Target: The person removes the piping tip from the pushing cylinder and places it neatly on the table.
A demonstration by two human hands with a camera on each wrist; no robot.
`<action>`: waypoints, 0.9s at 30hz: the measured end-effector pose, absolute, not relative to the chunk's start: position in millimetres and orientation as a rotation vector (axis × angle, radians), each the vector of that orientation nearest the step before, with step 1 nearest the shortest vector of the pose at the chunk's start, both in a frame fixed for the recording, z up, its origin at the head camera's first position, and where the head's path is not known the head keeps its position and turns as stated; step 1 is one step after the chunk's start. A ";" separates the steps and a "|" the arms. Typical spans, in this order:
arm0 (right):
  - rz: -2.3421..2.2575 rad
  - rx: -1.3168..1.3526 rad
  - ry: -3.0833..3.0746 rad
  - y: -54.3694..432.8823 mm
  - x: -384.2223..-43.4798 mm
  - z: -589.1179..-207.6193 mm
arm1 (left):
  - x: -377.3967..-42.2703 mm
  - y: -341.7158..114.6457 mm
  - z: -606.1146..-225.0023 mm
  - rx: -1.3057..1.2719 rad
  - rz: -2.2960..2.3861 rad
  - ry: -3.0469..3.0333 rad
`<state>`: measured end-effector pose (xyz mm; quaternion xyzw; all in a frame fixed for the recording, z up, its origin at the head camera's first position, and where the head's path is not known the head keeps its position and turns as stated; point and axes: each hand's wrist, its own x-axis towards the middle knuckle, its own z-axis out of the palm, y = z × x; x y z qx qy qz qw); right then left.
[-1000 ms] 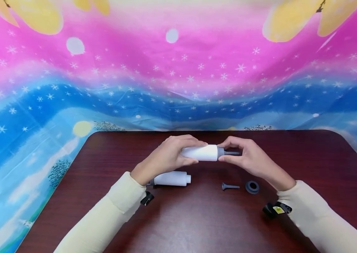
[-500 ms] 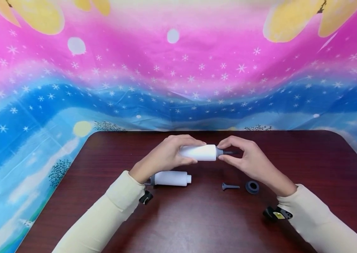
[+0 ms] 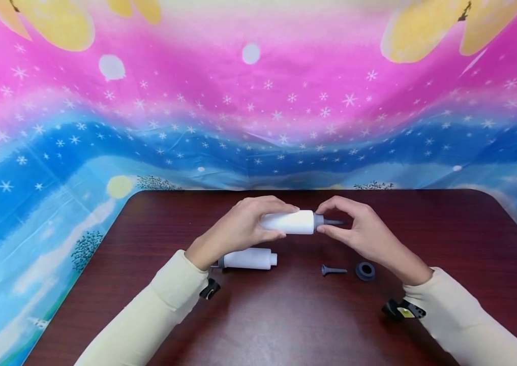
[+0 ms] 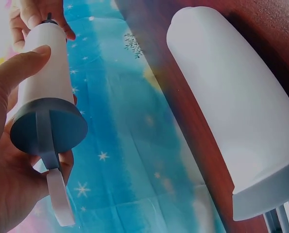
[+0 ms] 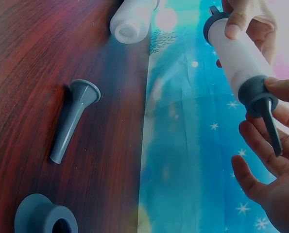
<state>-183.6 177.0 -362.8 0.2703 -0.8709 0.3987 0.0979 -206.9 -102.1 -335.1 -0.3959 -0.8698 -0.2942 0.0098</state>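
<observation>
My left hand (image 3: 246, 219) grips a white plunger tube (image 3: 289, 222) held level above the table. In the left wrist view its rear has a grey cap (image 4: 61, 128) and a handle (image 4: 61, 196). My right hand (image 3: 370, 231) holds the grey screw collar (image 5: 256, 92) at the tube's other end, thumb and fingers around it. A slim grey nozzle (image 5: 271, 126) sticks out through the collar towards the right palm. A second white tube (image 3: 247, 258) with a grey rear cap lies on the table beneath my left forearm; its narrow neck faces right.
A loose grey funnel-shaped nozzle (image 3: 334, 270) and a grey collar ring (image 3: 365, 271) lie on the dark red wooden table (image 3: 281, 325), below my right hand. A patterned cloth (image 3: 249, 112) hangs behind the table's far edge.
Both hands stay almost in place around the tube, with only slight shifts. The loose parts and second tube lie where they were.
</observation>
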 end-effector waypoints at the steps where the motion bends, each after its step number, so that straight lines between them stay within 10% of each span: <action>1: 1.193 0.790 -2.595 177.0 -183.5 -362.5 | -206.4 -102.4 -334.9 -1.235 -0.925 -2.712; 27: 1.411 0.735 -2.678 175.4 -182.8 -363.9 | -199.5 -104.5 -334.4 -1.171 -0.909 -2.725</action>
